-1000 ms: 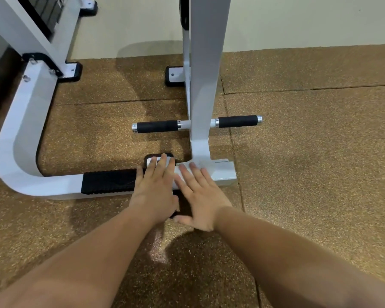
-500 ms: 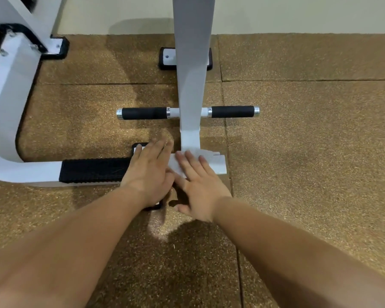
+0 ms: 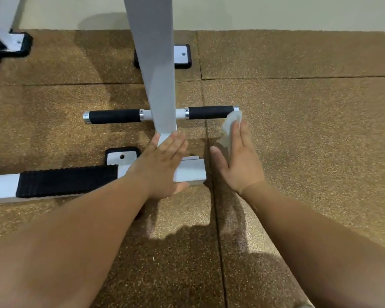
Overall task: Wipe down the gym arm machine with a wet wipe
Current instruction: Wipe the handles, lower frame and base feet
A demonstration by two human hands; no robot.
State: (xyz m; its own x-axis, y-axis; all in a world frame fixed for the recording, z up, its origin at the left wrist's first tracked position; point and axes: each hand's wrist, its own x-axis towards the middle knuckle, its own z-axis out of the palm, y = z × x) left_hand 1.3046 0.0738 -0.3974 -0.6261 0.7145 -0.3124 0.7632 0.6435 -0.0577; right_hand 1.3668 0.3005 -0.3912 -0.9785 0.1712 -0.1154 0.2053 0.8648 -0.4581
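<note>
Balancing the wet wipe (image 3: 230, 123) under a flat right hand (image 3: 238, 161), left hand (image 3: 160, 165) flat on the base bar (image 3: 191, 172), risks dropping it.

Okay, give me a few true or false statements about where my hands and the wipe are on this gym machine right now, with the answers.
1. The wet wipe is under the right hand's fingers. True.
2. The wipe is at the right end of the black-gripped crossbar. True.
3. The left hand grips the crossbar. False: it rests flat on the white base bar, by the upright.
4. Both hands are on the base bar. False: only the left is. The right is past its end, toward the crossbar.
</note>
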